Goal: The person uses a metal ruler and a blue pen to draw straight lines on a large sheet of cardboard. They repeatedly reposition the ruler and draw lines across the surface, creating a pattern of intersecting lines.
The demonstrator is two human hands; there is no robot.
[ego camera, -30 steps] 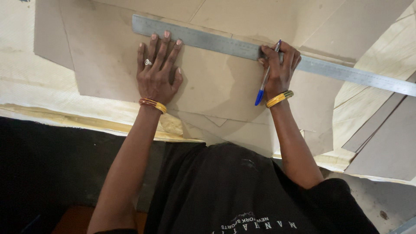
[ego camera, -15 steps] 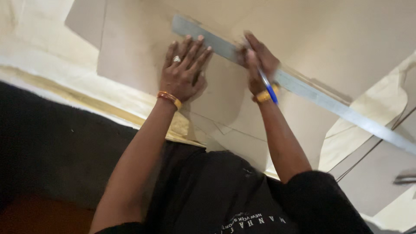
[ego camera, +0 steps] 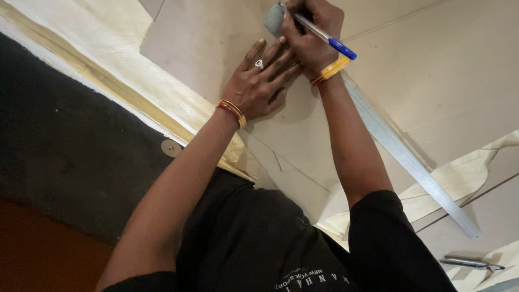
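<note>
My left hand [ego camera: 259,81] lies flat with fingers spread on a tan cardboard sheet [ego camera: 205,38], a ring on one finger and bangles at the wrist. My right hand [ego camera: 311,30] is closed around a blue ballpoint pen [ego camera: 327,39] at the top of the view, resting on the upper end of a long steel ruler [ego camera: 405,157]. The ruler runs diagonally from under my right hand down to the lower right. The pen's tip is hidden by my fingers.
More cardboard sheets [ego camera: 448,70] overlap to the right. A cream woven fabric [ego camera: 135,81] with a yellow edge borders a dark floor [ego camera: 59,140] on the left. A metal tool [ego camera: 470,264] lies at the lower right. A small metal disc [ego camera: 171,147] sits near the fabric edge.
My right hand with the pen has slid along the ruler to its upper end, close beside my left hand. The view has swung, so the ruler now runs steeply.
</note>
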